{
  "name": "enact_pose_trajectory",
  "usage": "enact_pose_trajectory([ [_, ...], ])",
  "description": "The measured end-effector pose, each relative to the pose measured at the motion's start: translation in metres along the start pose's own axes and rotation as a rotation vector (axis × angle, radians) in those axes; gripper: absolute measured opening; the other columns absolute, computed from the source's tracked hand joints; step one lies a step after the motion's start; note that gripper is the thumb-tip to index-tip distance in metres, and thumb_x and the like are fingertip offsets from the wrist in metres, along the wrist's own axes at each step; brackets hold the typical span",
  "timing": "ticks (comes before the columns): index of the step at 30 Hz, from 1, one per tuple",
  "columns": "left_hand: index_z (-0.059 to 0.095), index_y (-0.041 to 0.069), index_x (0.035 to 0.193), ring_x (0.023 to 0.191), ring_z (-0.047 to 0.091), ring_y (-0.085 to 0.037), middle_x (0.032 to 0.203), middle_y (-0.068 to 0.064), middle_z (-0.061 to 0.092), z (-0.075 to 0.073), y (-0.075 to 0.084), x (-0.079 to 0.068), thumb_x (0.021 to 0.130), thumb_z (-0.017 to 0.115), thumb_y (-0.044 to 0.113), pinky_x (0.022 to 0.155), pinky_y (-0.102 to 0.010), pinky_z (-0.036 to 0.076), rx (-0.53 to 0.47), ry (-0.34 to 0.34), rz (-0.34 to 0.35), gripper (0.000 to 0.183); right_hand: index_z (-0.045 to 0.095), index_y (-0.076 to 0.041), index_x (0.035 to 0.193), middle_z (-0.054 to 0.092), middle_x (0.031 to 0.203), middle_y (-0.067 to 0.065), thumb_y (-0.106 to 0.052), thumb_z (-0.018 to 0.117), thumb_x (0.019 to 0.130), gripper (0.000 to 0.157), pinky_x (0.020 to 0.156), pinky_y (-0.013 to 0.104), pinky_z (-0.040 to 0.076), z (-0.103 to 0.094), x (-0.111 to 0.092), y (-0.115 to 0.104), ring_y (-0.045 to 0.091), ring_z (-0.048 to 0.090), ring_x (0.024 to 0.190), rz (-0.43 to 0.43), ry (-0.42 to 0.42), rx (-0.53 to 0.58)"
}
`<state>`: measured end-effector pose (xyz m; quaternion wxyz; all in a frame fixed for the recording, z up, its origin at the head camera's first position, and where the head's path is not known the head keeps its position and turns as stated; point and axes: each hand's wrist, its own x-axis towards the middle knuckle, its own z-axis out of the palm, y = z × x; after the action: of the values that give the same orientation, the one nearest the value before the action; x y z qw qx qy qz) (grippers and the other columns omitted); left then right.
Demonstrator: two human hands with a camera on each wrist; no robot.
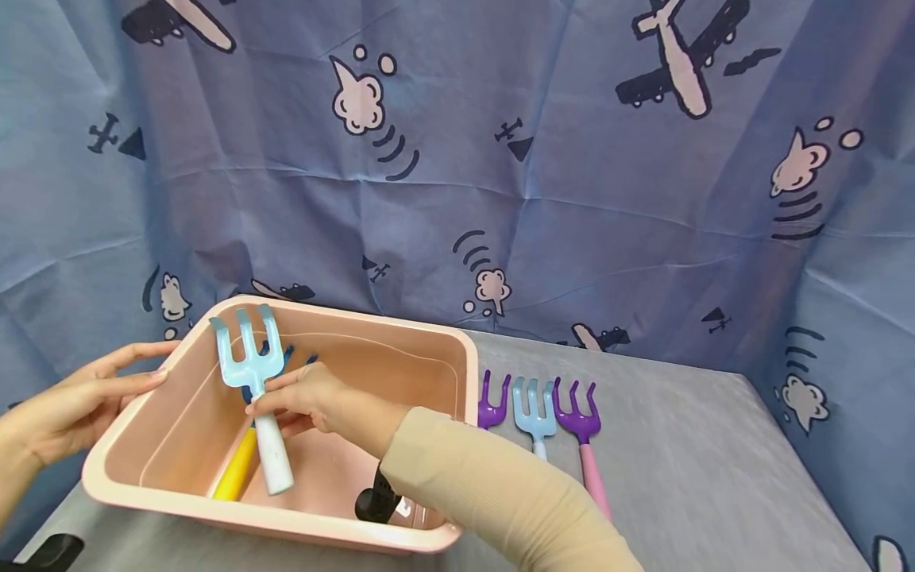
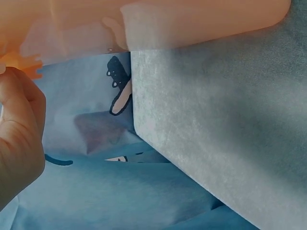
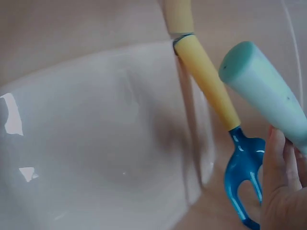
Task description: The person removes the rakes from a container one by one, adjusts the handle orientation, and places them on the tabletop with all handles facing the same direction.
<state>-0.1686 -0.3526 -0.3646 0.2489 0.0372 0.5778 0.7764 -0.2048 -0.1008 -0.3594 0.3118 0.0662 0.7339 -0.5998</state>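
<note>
My left hand point(image 1: 89, 397) holds the left rim of a peach-pink plastic tub point(image 1: 286, 512), which is tilted. In the left wrist view its curled fingers point(image 2: 24, 98) are at the tub's edge. Inside the tub, my right hand point(image 1: 307, 401) pinches a small garden fork point(image 1: 272, 453) with light blue tines and a pale handle. Its tines point up toward the far left corner. Below it a blue fork with a yellow handle point(image 1: 237, 469) leans along the tub's left side. The right wrist view shows that blue fork's head point(image 3: 244, 155) partly hidden behind my right fingers.
Right of the tub, a row of garden forks lies on the grey table point(image 1: 686, 469): a purple one point(image 1: 492, 411) partly hidden by the tub, a light blue one point(image 1: 536, 417), and a purple one with a pink handle point(image 1: 592, 469). A blue patterned curtain point(image 1: 429, 199) hangs behind.
</note>
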Motion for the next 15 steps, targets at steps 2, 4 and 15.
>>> enact_pose_trajectory([
  [2, 0.062, 0.037, 0.112, 0.089, 0.066, -0.020, 0.104, 0.001, 0.066, 0.000, 0.001, 0.000, 0.101, 0.035, 0.005, 0.071, -0.037, 0.056, -0.002, 0.006, -0.002, 0.043, 0.073, -0.008, 0.081, 0.064, 0.066, 0.004, -0.001, 0.079, 0.070, 0.014, 0.061, 0.036, 0.056, 0.000, -0.001, -0.004, 0.017, 0.056, 0.052, -0.002, 0.001, 0.012],
  [4, 0.062, 0.037, 0.111, 0.088, 0.066, -0.020, 0.103, 0.001, 0.066, 0.000, 0.001, -0.001, 0.101, 0.036, 0.005, 0.071, -0.038, 0.056, -0.001, 0.014, -0.006, 0.043, 0.073, -0.008, 0.080, 0.063, 0.067, 0.003, -0.001, 0.079, 0.071, 0.013, 0.064, 0.038, 0.057, 0.001, -0.002, -0.007, 0.016, 0.054, 0.052, -0.007, 0.000, 0.031],
  [15, 0.061, 0.038, 0.110, 0.088, 0.067, -0.019, 0.103, 0.000, 0.066, 0.003, -0.001, 0.003, 0.100, 0.038, 0.006, 0.072, -0.036, 0.056, 0.012, 0.025, -0.010, 0.041, 0.071, -0.008, 0.092, 0.065, 0.071, 0.004, -0.002, 0.077, 0.074, 0.020, 0.066, 0.036, 0.057, -0.019, -0.013, -0.029, 0.016, 0.060, 0.060, -0.056, -0.056, 0.085],
])
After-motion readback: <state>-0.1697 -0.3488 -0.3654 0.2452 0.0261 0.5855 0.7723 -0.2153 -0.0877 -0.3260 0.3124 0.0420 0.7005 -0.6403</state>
